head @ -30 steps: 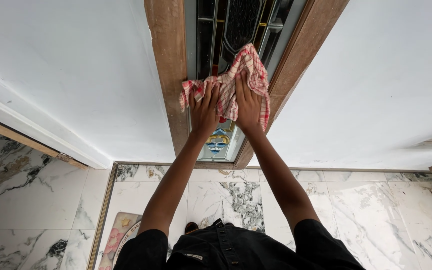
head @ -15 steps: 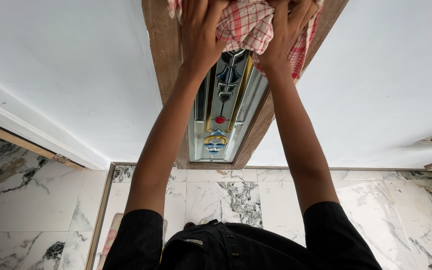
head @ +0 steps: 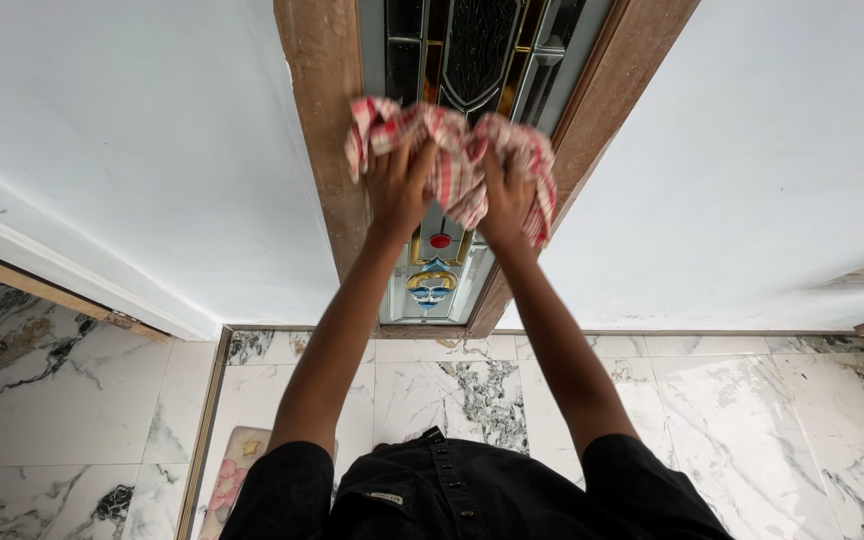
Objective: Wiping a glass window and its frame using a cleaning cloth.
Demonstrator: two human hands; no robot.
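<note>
The red checked cloth hides the middle of the glass panel, and the panel's top runs off the picture. The fingertips of the left hand and right hand are blurry. The floor mat is cut off at the bottom.

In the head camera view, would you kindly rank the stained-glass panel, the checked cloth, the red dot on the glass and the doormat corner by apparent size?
1. Stained-glass panel, partly covered.
2. Checked cloth, bunched under both hands.
3. Doormat corner, mostly hidden, so its rank is unsure.
4. Red dot, clearly smallest.
</note>
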